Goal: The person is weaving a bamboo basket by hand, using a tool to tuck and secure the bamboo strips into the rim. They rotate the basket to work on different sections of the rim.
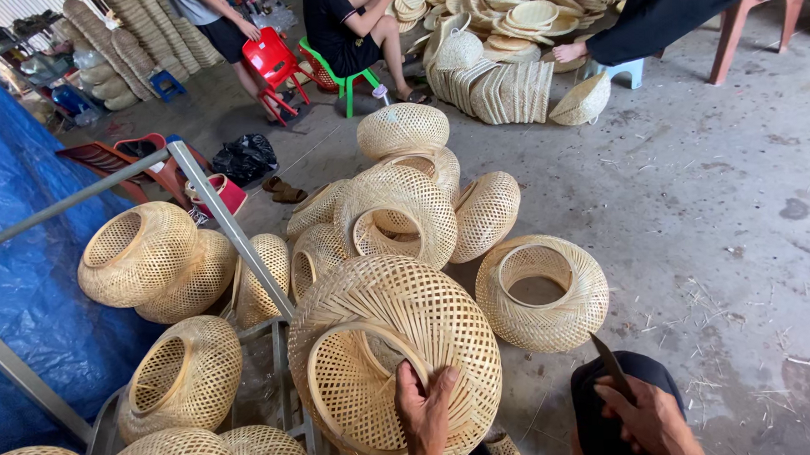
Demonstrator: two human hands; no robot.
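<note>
Left hand on hollow woven basket; right hand gripping knife.

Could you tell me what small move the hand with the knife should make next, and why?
Probably bring the knife across to the ring-shaped rim of the woven bamboo shade. The left hand already grips that rim, its fingers hooked over it, while the right hand holds the blade upright, apart from the weave, over the knee.
</note>
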